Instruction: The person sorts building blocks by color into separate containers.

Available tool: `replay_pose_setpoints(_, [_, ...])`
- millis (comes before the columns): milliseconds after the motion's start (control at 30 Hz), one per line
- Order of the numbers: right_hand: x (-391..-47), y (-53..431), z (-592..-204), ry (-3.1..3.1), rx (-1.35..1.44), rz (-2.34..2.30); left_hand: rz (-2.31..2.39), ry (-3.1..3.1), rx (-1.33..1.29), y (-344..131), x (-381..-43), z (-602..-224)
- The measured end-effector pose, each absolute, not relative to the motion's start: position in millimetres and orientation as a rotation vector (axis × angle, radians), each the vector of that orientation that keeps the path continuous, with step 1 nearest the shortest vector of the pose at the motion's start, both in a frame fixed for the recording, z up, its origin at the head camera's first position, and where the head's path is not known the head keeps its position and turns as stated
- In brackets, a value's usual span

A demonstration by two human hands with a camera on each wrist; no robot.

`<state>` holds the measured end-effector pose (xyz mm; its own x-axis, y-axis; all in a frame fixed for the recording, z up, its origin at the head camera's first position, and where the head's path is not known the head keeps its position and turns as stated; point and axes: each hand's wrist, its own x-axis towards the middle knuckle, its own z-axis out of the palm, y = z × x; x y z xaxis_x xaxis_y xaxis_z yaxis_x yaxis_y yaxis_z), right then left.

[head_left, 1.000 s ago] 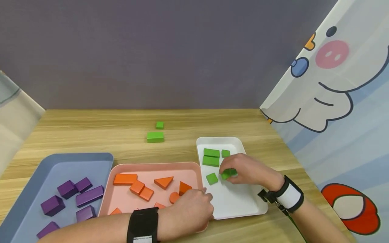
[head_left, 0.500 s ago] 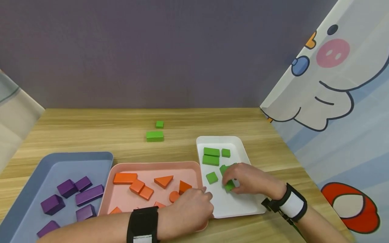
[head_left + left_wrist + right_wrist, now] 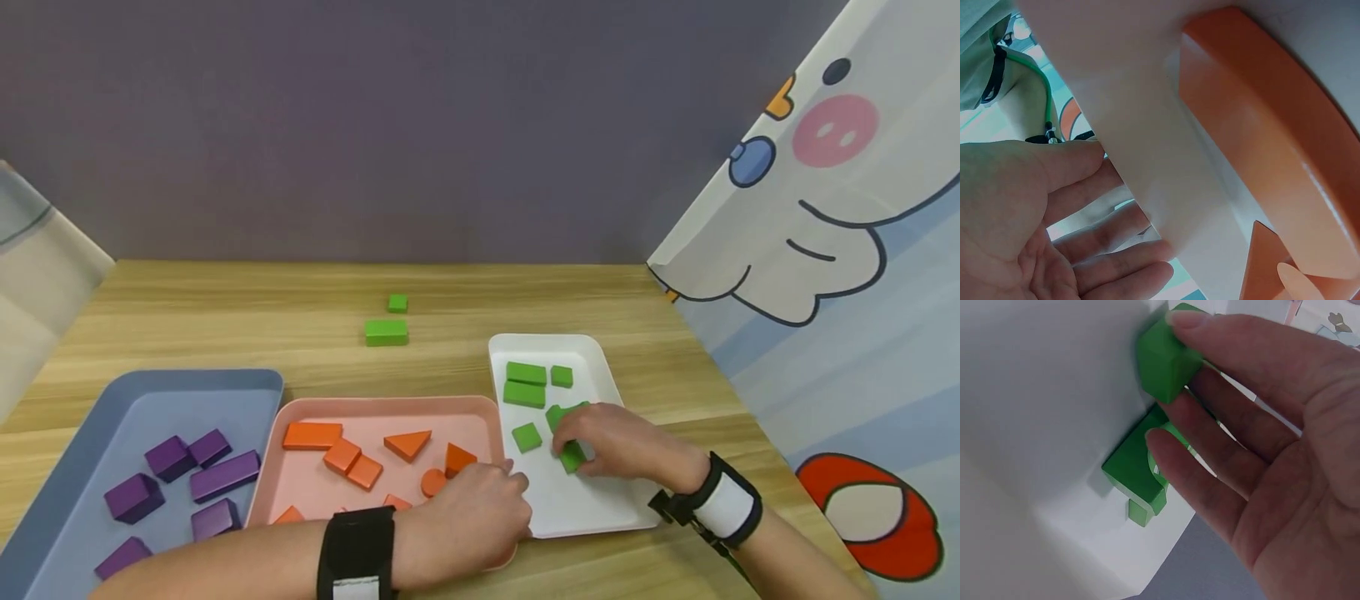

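Note:
My right hand [image 3: 618,442] pinches a small green block [image 3: 1166,359] between thumb and fingertips, low over the white tray [image 3: 573,517]. Just beyond it in that tray is a green arch block [image 3: 1129,459] with a curved cutout, partly hidden by the fingers. More green blocks lie there: two long ones, one of them a long block [image 3: 524,394], and two small ones, including a square block [image 3: 527,437]. My left hand [image 3: 468,517] is at the right rim of the pink tray [image 3: 390,408], its fingers loosely extended, fingertips touching the rim.
A blue-grey tray [image 3: 202,379] with several purple blocks [image 3: 225,476] stands on the left. Inside the pink tray are several orange blocks [image 3: 312,435]. Towards the back of the wooden table [image 3: 247,317] sit a green rectangular block [image 3: 386,333] and a green cube [image 3: 397,303].
My right hand has moved slightly towards me within the white tray, and the arch block beyond it shows more. My left hand has stayed at the pink tray's rim.

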<state>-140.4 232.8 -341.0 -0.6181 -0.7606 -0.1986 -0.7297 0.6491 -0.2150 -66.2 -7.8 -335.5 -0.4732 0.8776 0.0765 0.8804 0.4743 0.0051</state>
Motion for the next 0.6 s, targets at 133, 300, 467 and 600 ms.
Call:
replay_pose_setpoints(133, [-139,233,-341,2.6,-1.194,-0.153,-0.058,-2.638,-1.582,-8,-66,-335])
replay_pose_setpoints(300, [-140,231,-336,2.593,-1.176,-0.135,-0.071,-2.645,-1.593,-8,-67,-334])
replay_pose_setpoints(467, [-150,224,-316,2.603,-1.254,-0.109,-0.079,-2.653,-1.595,-8,-67,-334])
replay_pose_setpoints(600, [-164,208,-292,2.631,-1.377,-0.112,-0.061,-2.66,-1.596,-7,-66,-334])
